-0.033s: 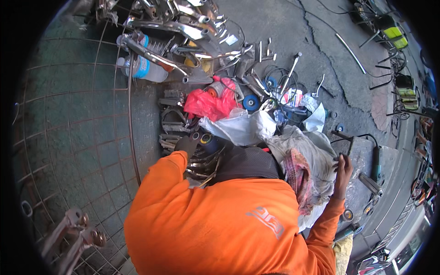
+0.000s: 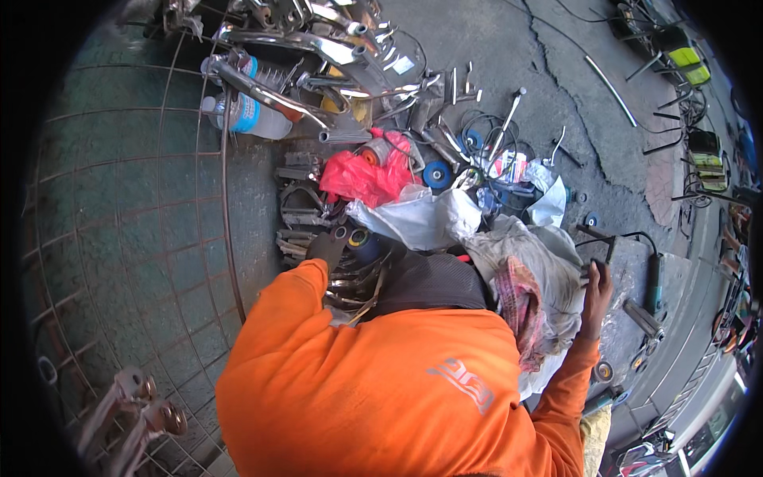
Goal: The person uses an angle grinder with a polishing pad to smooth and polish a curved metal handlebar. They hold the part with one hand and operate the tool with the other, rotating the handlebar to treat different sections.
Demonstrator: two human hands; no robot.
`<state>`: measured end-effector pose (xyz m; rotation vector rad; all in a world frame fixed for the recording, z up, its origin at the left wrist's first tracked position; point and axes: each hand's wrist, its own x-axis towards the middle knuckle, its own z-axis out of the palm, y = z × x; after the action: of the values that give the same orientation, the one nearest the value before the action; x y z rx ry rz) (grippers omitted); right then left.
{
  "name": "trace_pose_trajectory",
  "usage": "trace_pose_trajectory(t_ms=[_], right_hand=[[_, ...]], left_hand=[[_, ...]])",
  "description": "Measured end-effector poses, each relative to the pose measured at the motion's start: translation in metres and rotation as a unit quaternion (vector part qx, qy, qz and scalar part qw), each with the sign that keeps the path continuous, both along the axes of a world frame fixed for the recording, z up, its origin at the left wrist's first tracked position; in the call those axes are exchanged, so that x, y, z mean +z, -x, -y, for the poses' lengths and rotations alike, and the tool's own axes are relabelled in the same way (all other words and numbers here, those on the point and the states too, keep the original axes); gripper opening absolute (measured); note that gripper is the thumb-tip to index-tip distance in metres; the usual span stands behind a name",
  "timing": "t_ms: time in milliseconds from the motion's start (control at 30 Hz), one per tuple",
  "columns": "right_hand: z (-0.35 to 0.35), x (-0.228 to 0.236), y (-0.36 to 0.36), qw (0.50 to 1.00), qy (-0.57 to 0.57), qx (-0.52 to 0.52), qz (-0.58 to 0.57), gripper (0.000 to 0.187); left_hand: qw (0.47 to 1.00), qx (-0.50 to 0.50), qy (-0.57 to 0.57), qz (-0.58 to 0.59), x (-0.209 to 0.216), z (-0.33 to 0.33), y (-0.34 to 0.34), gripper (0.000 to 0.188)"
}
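My left hand (image 2: 324, 248), dark against the orange sleeve, reaches into metal parts at the left. Its fingers are mostly hidden. Right beside it are a round tube end (image 2: 341, 233) and a dark cylinder (image 2: 362, 245) with a yellow ring; whether I grip either one is unclear. Bent shiny metal pieces (image 2: 343, 288) lie below them. My right hand (image 2: 596, 280) rests at the outer edge of a dirty grey cloth (image 2: 548, 274), its fingers loosely apart and holding nothing visible. A pink checked cloth (image 2: 518, 306) lies over the grey one.
Chrome tube frames (image 2: 294, 48) and plastic bottles (image 2: 254, 118) are heaped at the far left. Beyond my hands lie a red plastic bag (image 2: 369, 171), a blue disc (image 2: 436, 175) and tangled cable (image 2: 509, 139). Wire mesh (image 2: 226, 207) runs along the left. A grinder-like tool (image 2: 654, 282) lies right.
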<state>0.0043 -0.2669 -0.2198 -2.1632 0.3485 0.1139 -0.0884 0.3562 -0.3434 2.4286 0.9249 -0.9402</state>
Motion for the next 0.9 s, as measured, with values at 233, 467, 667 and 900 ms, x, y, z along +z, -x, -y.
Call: trace_pose_trajectory(t_ms=[233,467,667,900], right_hand=[[-0.039,-0.034,-0.020,0.952,0.251,0.138,-0.108,0.037],[-0.032,-0.028,0.008,0.943,0.321,0.039,-0.082,0.035],[-0.025,-0.031,0.024,0.952,0.300,0.007,-0.054,0.034],[-0.019,-0.042,0.022,0.979,0.192,-0.052,0.037,0.035]], left_hand=[[0.989,0.061,0.106,0.082,-0.062,0.029,-0.022,0.047],[0.976,0.141,0.020,0.164,-0.118,0.030,-0.001,0.039],[0.982,0.188,0.006,0.017,-0.110,0.037,0.074,0.033],[0.871,-0.425,-0.095,-0.228,-0.107,-0.008,0.072,0.030]])
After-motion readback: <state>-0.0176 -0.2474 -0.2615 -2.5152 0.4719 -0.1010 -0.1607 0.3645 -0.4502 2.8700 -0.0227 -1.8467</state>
